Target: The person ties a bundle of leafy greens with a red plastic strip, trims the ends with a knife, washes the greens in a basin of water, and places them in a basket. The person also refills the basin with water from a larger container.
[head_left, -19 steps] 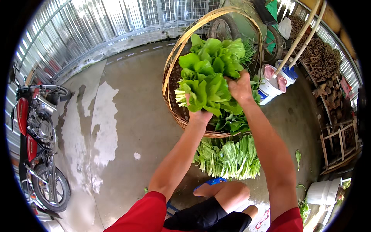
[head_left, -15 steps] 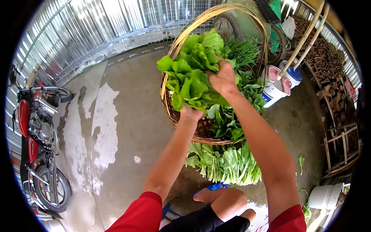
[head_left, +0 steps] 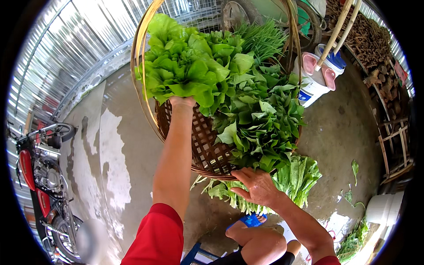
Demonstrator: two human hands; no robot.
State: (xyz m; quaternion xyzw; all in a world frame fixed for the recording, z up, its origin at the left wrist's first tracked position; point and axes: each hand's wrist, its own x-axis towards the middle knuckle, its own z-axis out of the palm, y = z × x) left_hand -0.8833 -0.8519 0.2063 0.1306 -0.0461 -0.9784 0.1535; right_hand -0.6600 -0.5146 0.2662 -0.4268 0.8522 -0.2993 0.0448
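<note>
Green lettuce (head_left: 185,66) fills the basket's (head_left: 207,150) ten o'clock, my left hand (head_left: 181,102) beneath it, fingers hidden, grip impossible to tell. My right hand (head_left: 258,186) spreads its fingers near the six-o'clock rim (head_left: 212,174). Leaves (head_left: 265,119) are in at four, chives (head_left: 263,40) at one; greens (head_left: 297,179) lie outside.

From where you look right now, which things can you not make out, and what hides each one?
Bare left hand, head view: fingers hidden by the bright green, ruffled leafy bunch.
Round brown woven basket, head view: the top of its handle is cut off by the upper edge.
Light green leafy vegetables below the basket, head view: partly covered by it and the bare right hand.
Red-and-black motorcycle, head view: a grey smudge blurs part of its lower end.
</note>
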